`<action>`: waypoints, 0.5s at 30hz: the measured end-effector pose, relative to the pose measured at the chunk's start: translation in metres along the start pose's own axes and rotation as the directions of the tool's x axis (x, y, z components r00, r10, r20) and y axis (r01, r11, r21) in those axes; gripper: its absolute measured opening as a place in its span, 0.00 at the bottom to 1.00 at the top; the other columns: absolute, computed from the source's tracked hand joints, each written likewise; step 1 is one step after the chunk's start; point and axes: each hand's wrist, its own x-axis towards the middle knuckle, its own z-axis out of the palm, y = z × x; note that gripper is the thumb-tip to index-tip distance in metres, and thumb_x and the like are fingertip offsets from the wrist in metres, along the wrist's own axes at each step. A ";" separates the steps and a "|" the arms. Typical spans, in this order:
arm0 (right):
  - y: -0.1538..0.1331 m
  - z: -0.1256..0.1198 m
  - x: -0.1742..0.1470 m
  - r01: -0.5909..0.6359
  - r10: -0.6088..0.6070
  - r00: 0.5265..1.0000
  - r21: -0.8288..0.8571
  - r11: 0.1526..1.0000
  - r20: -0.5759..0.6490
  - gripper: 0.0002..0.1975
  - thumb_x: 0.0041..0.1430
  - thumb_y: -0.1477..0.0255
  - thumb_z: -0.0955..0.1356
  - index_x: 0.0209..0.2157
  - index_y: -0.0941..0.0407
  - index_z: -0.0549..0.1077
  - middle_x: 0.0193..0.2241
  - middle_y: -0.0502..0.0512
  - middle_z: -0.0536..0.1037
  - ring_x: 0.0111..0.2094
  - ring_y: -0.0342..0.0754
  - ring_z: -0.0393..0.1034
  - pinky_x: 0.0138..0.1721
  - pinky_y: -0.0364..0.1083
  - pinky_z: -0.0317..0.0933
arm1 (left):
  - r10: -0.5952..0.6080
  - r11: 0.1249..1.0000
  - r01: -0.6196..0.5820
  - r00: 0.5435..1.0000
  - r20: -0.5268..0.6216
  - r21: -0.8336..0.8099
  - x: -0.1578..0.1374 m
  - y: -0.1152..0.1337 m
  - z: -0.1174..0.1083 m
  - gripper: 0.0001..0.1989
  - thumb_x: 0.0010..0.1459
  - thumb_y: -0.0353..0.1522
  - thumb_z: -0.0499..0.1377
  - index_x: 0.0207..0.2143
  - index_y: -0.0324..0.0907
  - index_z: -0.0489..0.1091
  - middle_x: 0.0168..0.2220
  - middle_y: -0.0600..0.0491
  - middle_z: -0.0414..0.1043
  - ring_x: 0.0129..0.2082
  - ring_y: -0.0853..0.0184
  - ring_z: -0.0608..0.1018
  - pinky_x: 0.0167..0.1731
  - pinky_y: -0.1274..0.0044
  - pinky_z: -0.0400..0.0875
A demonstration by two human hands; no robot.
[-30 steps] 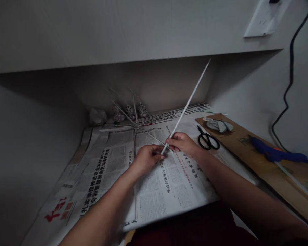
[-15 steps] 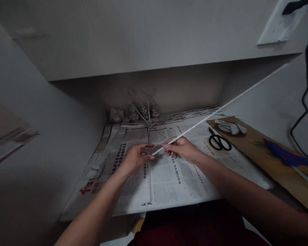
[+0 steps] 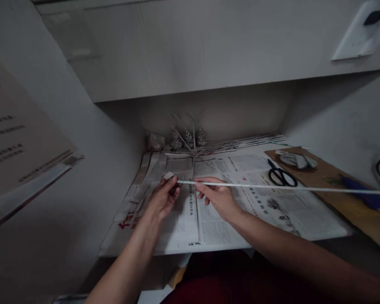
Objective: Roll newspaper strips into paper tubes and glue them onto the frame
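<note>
Swung down from its earlier upward slant, the long rolled paper stick [image 3: 272, 188] now lies almost level above the newspaper-covered worktop [image 3: 272, 211]. The left hand [image 3: 163, 198] pinches its near tip, where a small paper flap shows; the right hand [image 3: 217, 196] grips it just beside. Its far end reaches over the black scissors [image 3: 281, 176] toward the blue glue gun [image 3: 364, 194]. Being thin, it might kink, or brush the gun.
</note>
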 end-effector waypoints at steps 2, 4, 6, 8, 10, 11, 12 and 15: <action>0.002 0.003 -0.001 0.002 0.001 0.998 0.046 0.999 -0.064 0.17 0.47 0.60 0.72 0.38 0.53 0.78 0.26 0.53 0.76 0.22 0.44 0.67 0.16 0.41 0.55 | -0.037 0.990 0.038 0.999 0.004 -0.137 0.000 -0.004 0.012 0.04 0.50 0.26 0.64 0.29 0.38 0.70 0.26 0.56 0.74 0.23 0.77 0.76 0.22 0.88 0.72; 0.003 0.004 -0.003 -0.045 0.061 0.992 0.137 0.990 -0.110 0.18 0.46 0.60 0.72 0.38 0.53 0.77 0.26 0.53 0.75 0.21 0.43 0.67 0.15 0.41 0.53 | -0.038 0.978 0.047 0.998 0.047 -0.202 0.001 -0.006 0.025 0.02 0.54 0.28 0.61 0.29 0.37 0.70 0.27 0.55 0.74 0.25 0.76 0.77 0.24 0.87 0.74; 0.002 0.003 -0.010 -0.121 0.144 0.985 0.213 0.970 -0.097 0.18 0.48 0.58 0.71 0.40 0.53 0.76 0.28 0.53 0.74 0.21 0.42 0.67 0.15 0.41 0.53 | -0.019 0.977 0.034 0.997 0.072 -0.211 0.005 -0.007 0.036 0.03 0.54 0.28 0.61 0.29 0.36 0.70 0.27 0.54 0.74 0.27 0.74 0.78 0.25 0.87 0.74; -0.004 -0.001 -0.027 -0.177 0.180 0.984 0.171 0.969 -0.003 0.17 0.53 0.57 0.68 0.42 0.51 0.75 0.31 0.54 0.75 0.22 0.43 0.68 0.16 0.42 0.56 | 0.012 0.982 0.005 0.996 0.089 -0.191 0.011 -0.004 0.045 0.03 0.53 0.28 0.62 0.28 0.36 0.70 0.26 0.53 0.74 0.28 0.72 0.79 0.24 0.87 0.74; -0.014 -0.010 -0.051 -0.104 0.111 0.983 -0.060 0.993 0.145 0.16 0.58 0.59 0.65 0.44 0.49 0.74 0.32 0.55 0.76 0.24 0.45 0.69 0.19 0.44 0.61 | 0.033 0.987 -0.015 0.993 0.109 -0.159 0.019 -0.001 0.052 0.03 0.53 0.27 0.62 0.28 0.36 0.70 0.25 0.54 0.73 0.27 0.72 0.79 0.23 0.87 0.74; -0.020 -0.017 -0.064 0.034 0.025 0.971 -0.242 0.970 0.239 0.14 0.58 0.61 0.65 0.44 0.48 0.75 0.32 0.55 0.77 0.27 0.47 0.71 0.24 0.47 0.64 | 0.035 0.990 -0.018 0.992 0.119 -0.143 0.023 0.001 0.055 0.03 0.54 0.27 0.61 0.28 0.36 0.70 0.24 0.54 0.73 0.26 0.72 0.78 0.22 0.86 0.74; -0.026 -0.026 -0.076 0.218 -0.067 0.939 -0.432 0.875 0.339 0.13 0.58 0.63 0.66 0.45 0.46 0.75 0.38 0.55 0.77 0.36 0.50 0.72 0.35 0.50 0.66 | 0.035 0.992 -0.018 0.991 0.126 -0.128 0.027 0.002 0.058 0.04 0.54 0.27 0.61 0.28 0.36 0.70 0.24 0.54 0.73 0.26 0.72 0.78 0.22 0.86 0.74; -0.038 -0.068 -0.100 0.443 -0.302 0.889 -0.817 0.370 0.345 0.22 0.58 0.66 0.66 0.55 0.46 0.67 0.51 0.56 0.72 0.53 0.59 0.62 0.53 0.61 0.54 | 0.029 0.994 -0.014 0.990 0.139 -0.108 0.037 0.002 0.064 0.04 0.55 0.27 0.60 0.27 0.36 0.71 0.23 0.54 0.72 0.25 0.73 0.78 0.22 0.86 0.74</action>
